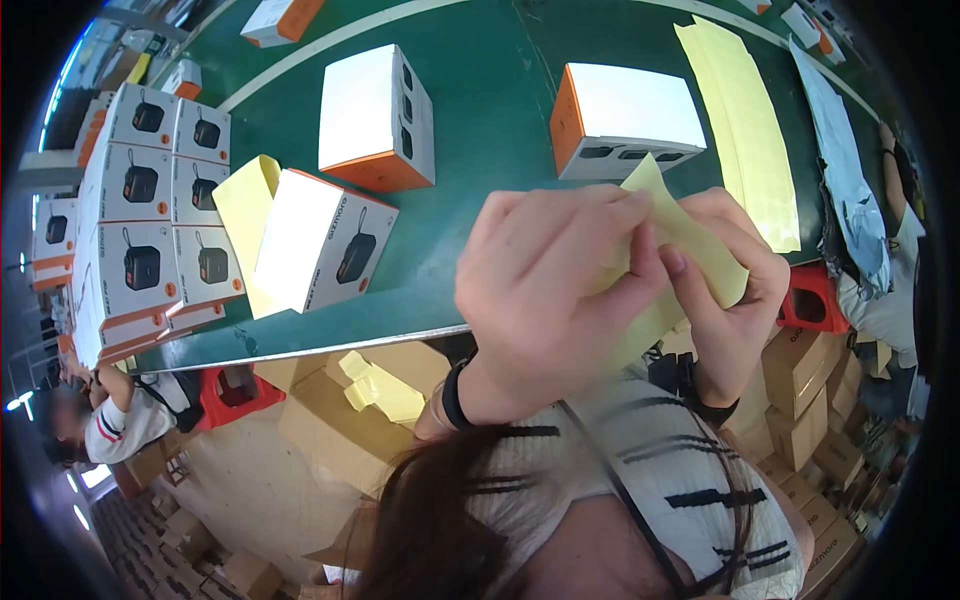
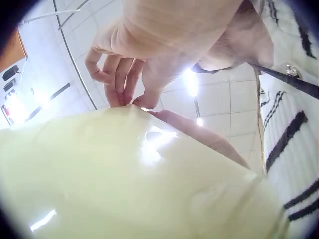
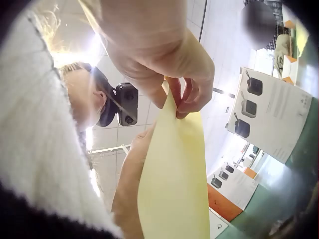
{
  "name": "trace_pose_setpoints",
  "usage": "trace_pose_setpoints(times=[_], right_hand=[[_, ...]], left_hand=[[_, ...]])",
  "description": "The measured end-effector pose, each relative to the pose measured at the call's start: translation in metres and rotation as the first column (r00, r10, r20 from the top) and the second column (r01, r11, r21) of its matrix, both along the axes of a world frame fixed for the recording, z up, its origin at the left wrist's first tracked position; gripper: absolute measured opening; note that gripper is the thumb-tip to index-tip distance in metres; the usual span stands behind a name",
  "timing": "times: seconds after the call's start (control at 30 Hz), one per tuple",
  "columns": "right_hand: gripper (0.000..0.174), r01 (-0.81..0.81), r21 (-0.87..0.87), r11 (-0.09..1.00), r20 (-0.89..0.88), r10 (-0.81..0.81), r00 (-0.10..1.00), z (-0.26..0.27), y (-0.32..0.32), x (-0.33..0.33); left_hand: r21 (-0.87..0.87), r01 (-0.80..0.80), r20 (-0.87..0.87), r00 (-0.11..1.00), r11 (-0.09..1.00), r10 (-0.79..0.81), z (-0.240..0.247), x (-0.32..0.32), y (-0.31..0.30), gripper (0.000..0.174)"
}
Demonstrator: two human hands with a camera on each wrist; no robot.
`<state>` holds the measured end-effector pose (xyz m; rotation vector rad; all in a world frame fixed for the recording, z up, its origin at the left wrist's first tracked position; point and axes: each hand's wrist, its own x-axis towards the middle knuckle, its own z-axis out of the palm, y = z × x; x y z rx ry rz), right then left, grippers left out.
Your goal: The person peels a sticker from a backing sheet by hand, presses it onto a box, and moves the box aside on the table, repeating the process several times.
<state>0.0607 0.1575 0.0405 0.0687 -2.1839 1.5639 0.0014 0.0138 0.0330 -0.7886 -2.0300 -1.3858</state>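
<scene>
Both hands are close together in front of the chest, over the table's near edge. Between them is a glossy, pale yellow sheet (image 2: 124, 184), bent and standing up to a pointed corner in the head view. My left hand (image 1: 560, 280) pinches its upper edge between thumb and fingertips. From the other side, my right hand (image 1: 735, 290) pinches the same sheet, thumb on the near face and fingers curled behind. In the right wrist view the sheet (image 3: 172, 189) hangs down in a fold below the right hand (image 3: 159, 55).
White-and-orange boxes (image 1: 360, 110) stand on the green table (image 1: 480, 240), with a box stack (image 1: 140, 200) at left. One tilted box (image 1: 325, 240) lies against a yellow piece (image 1: 245, 215). Long yellow sheets (image 1: 745, 130) lie at right. An open carton (image 1: 330, 430) sits below the edge.
</scene>
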Motion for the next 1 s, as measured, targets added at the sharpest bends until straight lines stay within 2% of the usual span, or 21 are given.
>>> trace_pose_setpoints(times=[0.03,0.07,0.13,0.23,0.33,0.47,0.57,0.63,0.73,0.8,0.87,0.93,0.97,1.0], right_hand=[[0.018,0.009,0.014,1.000,0.016,-0.009,1.000,0.001,0.000,0.001],[0.018,0.017,0.028,0.999,0.030,-0.018,0.999,0.001,0.000,0.001],[0.019,0.014,0.022,1.000,0.037,-0.015,0.999,0.001,0.002,0.001],[0.020,0.021,0.022,1.000,0.034,-0.022,0.999,-0.001,0.002,0.001],[0.021,0.024,0.042,0.999,0.021,-0.025,0.999,-0.002,0.002,0.001],[0.026,0.021,0.099,0.995,0.061,-0.028,0.998,0.002,0.001,0.003],[0.028,0.013,0.119,0.993,0.017,-0.015,1.000,0.000,-0.001,0.001],[0.028,0.012,0.127,0.992,0.034,-0.017,0.999,0.002,-0.003,0.001],[0.028,0.010,0.180,0.984,0.057,-0.021,0.998,0.005,-0.002,0.001],[0.028,0.004,0.221,0.975,0.067,-0.019,0.998,0.004,-0.002,0.001],[0.028,0.008,0.126,0.992,0.062,-0.015,0.998,0.000,0.000,0.000],[0.028,0.009,0.101,0.995,0.045,-0.014,0.999,-0.004,0.001,0.000],[0.028,0.009,0.076,0.997,0.027,-0.011,1.000,-0.005,0.002,0.000],[0.028,0.009,0.076,0.997,0.027,-0.011,1.000,-0.005,0.003,-0.001]], left_hand=[[0.029,0.045,0.108,0.993,0.999,-0.047,0.002,0.001,-0.002,0.021],[0.029,0.044,0.107,0.993,0.999,-0.047,0.003,0.001,-0.004,0.021],[0.116,0.146,0.342,0.923,0.982,-0.178,0.006,0.001,-0.007,0.015],[0.181,0.189,0.406,0.879,0.965,-0.249,0.005,-0.002,-0.009,0.012],[0.143,0.204,0.463,0.851,0.969,-0.247,0.009,-0.003,-0.011,0.013],[0.121,0.198,0.435,0.870,0.973,-0.232,0.009,-0.002,-0.009,0.013],[0.066,0.129,0.373,0.916,0.990,-0.144,0.007,0.001,-0.004,0.013],[0.033,0.088,0.255,0.962,0.996,-0.094,0.003,0.000,-0.002,0.015],[-0.003,0.076,0.194,0.978,0.997,-0.074,0.001,0.002,0.000,0.016],[-0.021,0.079,0.206,0.976,0.997,-0.073,0.003,0.001,0.000,0.016],[-0.038,0.084,0.217,0.973,0.996,-0.074,0.003,0.000,-0.001,0.016],[0.078,0.157,0.330,0.928,0.985,-0.174,0.002,-0.002,-0.003,0.016],[0.078,0.157,0.330,0.928,0.985,-0.174,0.002,-0.003,-0.005,0.016],[0.122,0.180,0.403,0.890,0.976,-0.215,0.002,-0.003,-0.006,0.016]])
